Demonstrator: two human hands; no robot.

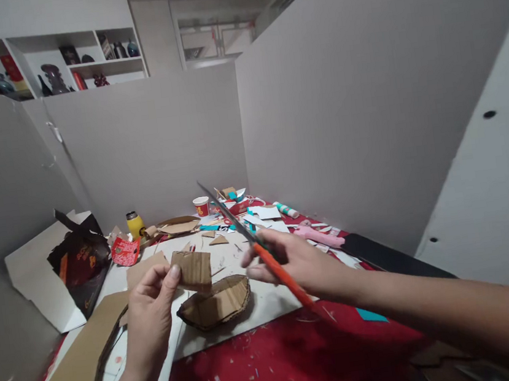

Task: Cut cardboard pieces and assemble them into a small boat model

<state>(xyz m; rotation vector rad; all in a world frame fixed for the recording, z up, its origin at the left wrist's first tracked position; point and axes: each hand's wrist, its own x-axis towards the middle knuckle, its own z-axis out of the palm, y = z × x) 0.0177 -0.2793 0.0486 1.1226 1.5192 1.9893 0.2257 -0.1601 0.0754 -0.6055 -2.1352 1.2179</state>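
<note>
1. Red table cover (276, 367) nearest the camera, littered with small scraps.
2. Left hand (151, 311) raised over the table, thumb and fingers pinching a small corrugated cardboard piece (193, 268) by its left edge; piece held off the surface.
3. Right hand (291, 260) just right of it, fingers curled around orange-handled scissors (262, 254); the blades look close together and point up-left, above and behind the cardboard piece, not touching it.
4. Shallow curved cardboard tray (217, 303) lies on a white sheet (268, 303), just under the held piece.
5. Large flat cardboard strip (73, 373) at left edge.
6. Further back: dark bag (82, 261), red packet (125, 251), yellow bottle (135, 224), red paper cup (201, 206), pink object (318, 236), glue stick (287, 210).
7. Grey partition walls (342, 112) all round; shelves (80, 57) behind.
</note>
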